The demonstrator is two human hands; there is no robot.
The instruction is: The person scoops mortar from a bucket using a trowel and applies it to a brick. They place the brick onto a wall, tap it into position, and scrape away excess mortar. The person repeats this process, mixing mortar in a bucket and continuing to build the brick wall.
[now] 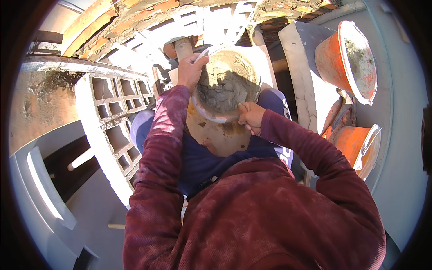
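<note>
Between my knees stands a round, pale-rimmed bucket (217, 118) with wet grey mortar (222, 87) inside. Sunlight falls on its far part, and the near part lies in shade. My left hand (190, 72) is closed at the bucket's left rim, with the thumb toward a whitish edge. At the near right rim my right hand (252, 117) is closed with fingers curled; what it grips, if anything, is hidden. The bucket rests on a stained, light brown board (220, 139).
White-edged hollow blocks (119, 135) stand at my left. At right are an orange bucket of mortar (335, 58), a second orange bucket (348, 141) and a pale slab (299, 76). A brick wall (148, 20) rises beyond, with white openwork blocks (180, 24) before it.
</note>
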